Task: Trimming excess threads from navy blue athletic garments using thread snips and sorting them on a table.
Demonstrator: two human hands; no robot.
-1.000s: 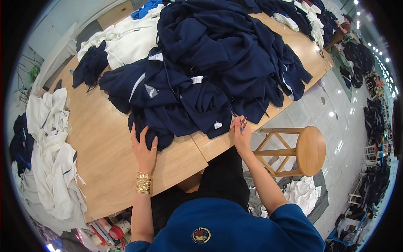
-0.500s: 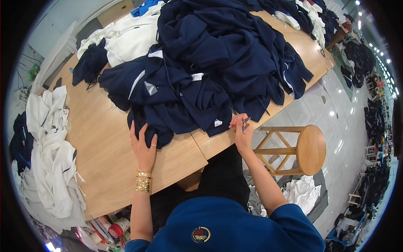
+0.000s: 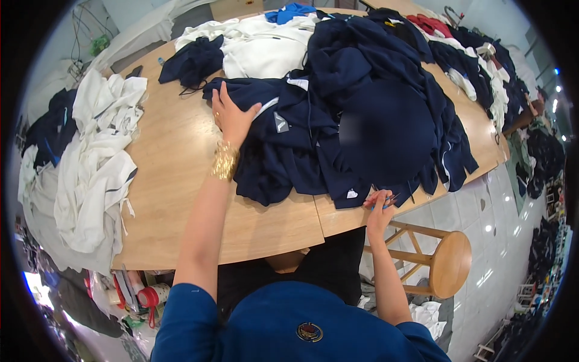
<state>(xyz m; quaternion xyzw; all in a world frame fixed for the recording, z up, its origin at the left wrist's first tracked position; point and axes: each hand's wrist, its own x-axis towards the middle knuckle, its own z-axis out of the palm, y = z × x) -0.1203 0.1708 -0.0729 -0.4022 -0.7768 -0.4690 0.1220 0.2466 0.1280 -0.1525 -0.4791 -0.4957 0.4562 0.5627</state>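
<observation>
A big heap of navy garments (image 3: 271, 175) spreads over the wooden table, with white stripes, a grey triangular patch and white labels showing. On the left end of the nearest navy garment lies my left hand (image 3: 234, 117), fingers spread and thumb apart, gold bracelets at the wrist. By the table's front edge, my right hand (image 3: 379, 217) is closed around small thread snips (image 3: 386, 204) with blue on them, close to a navy hem with a white label (image 3: 352, 194). A round blurred patch hides part of the heap above the right hand.
White garments (image 3: 96, 175) hang over the left table edge; more white ones (image 3: 265, 51) lie behind, beside a small navy piece (image 3: 192, 62). A wooden stool (image 3: 449, 264) stands right of the table (image 3: 181, 223). Further clothes piles (image 3: 470, 72) lie back right.
My left hand has moved forward from the garment's near edge to its far left end. My right hand stays by the table edge with the snips. The view has shifted.
</observation>
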